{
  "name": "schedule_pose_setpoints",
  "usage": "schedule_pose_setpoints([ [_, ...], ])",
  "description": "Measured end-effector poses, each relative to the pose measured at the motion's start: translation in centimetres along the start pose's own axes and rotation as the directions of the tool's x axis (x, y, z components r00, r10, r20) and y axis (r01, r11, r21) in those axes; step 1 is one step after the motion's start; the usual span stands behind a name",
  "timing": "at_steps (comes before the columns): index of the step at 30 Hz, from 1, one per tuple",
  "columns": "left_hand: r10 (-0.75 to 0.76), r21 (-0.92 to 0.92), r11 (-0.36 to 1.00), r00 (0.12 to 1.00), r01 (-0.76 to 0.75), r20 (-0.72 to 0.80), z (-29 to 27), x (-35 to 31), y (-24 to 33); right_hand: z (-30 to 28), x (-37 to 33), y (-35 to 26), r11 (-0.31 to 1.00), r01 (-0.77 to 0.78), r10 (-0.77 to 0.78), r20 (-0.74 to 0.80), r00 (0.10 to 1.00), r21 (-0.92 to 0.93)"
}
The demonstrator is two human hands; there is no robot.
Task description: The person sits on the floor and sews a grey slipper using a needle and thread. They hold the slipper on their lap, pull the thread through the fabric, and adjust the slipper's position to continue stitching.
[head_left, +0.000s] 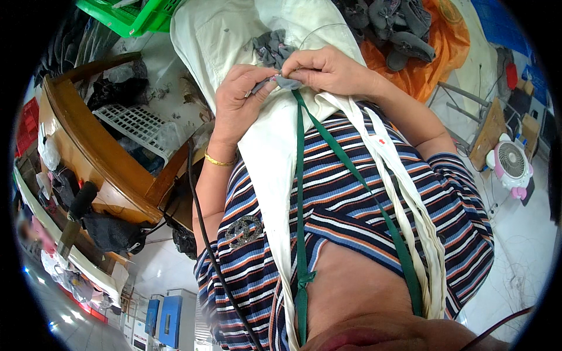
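Over my lap both hands pinch a small grey fabric piece [288, 82] with pinkish bits along its edge. My left hand [239, 96] closes thumb and fingers on its left end; my right hand [328, 71] grips it from the right. Bunched grey cloth [273, 50] lies just beyond, seemingly part of the same item. A thin dark thread or wire [316, 29] arcs above my right hand; where it ends I cannot see. Beneath is a white apron or cloth [205, 29]. A green strap [345, 155] runs from my neck to the hands.
Dark grey shoe-like pieces [407, 44] are heaped on an orange sheet [451, 44] at the far right. A green crate [132, 20] is at the far left, near a curved wooden table edge [88, 155] and a white plastic basket [132, 126]. A small fan [510, 159] is at right.
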State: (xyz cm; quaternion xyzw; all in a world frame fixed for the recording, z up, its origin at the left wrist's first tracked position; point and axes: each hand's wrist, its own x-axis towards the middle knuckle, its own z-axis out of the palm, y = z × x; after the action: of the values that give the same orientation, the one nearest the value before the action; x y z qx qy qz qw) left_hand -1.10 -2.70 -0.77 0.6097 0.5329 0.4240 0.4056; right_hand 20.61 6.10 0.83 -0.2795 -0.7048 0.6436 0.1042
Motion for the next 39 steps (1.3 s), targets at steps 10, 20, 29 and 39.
schedule_pose_setpoints([
  [10,-0.095,-0.17,0.982,0.995,0.088,-0.035,0.7,-0.2,0.0,0.4,0.2,-1.6,0.997,0.021,-0.024,-0.034,0.999,-0.075],
  [20,-0.303,-0.894,0.342,0.935,0.289,0.187,1.0,-1.1,-1.7,0.8,0.1,-5.2,0.925,0.18,-0.22,-0.085,0.972,-0.335],
  [29,-0.22,-0.89,0.382,0.96,0.247,0.171,1.2,-0.8,-1.0,0.4,-0.2,-4.1,0.943,0.228,-0.242,-0.032,0.97,-0.242],
  [39,-0.304,-0.681,0.659,0.941,0.32,0.148,0.8,-0.5,1.1,-0.7,-1.5,-0.8,0.935,-0.093,0.054,0.12,0.991,0.342],
])
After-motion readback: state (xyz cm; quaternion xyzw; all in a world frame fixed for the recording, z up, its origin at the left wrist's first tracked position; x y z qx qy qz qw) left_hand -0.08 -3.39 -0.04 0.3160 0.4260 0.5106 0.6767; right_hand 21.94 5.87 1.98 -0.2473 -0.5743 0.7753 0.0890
